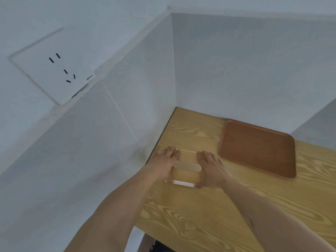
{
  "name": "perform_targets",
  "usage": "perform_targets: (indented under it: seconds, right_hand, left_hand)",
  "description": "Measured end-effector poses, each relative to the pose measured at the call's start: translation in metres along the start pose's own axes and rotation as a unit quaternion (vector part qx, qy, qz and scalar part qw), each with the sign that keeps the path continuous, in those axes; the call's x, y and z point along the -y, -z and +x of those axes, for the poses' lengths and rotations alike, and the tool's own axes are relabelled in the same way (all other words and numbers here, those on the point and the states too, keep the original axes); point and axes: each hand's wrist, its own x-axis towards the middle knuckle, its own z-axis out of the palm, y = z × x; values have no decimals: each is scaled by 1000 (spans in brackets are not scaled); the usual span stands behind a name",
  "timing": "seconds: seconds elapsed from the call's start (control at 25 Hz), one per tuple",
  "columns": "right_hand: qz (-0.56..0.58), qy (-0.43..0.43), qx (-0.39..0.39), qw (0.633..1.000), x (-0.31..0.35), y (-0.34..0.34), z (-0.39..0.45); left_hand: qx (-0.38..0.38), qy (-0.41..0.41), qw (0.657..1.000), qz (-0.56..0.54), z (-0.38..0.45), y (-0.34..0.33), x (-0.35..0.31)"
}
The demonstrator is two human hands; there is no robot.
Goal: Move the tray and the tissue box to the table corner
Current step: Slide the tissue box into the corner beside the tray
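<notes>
Clear tissue box (185, 174) near corner; brown tray (258, 148) beside (flat)

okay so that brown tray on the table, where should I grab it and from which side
Grip the brown tray by its raised rim on the long left and right edges, one hand per side. It lies flat and empty on the wooden table, its far corner apparently at the wall, so reaching in from the near side is probably easiest.

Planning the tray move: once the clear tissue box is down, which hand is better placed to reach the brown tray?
Right hand: the brown rectangular tray lies on its side; the left hand is across the clear tissue box.
</notes>
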Motion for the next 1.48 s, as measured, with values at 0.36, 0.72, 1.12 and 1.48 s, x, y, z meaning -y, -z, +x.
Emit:
perform_targets:
  seconds: [0.36,0.72,1.12,1.48]
  right_hand:
    - [21,-73,-10,997,6,8,59]
    - [23,-76,-8,997,8,13,86]
    - [19,-49,-78,996,28,-18,30]
    - [-40,-60,-34,997,48,-44,-2]
  left_hand:
    - [22,-46,998,21,71,23,52]
    - [42,-38,998,-10,94,24,70]
    - [-99,2,982,-159,36,-18,44]
    - [-89,-16,995,-34,2,-60,43]
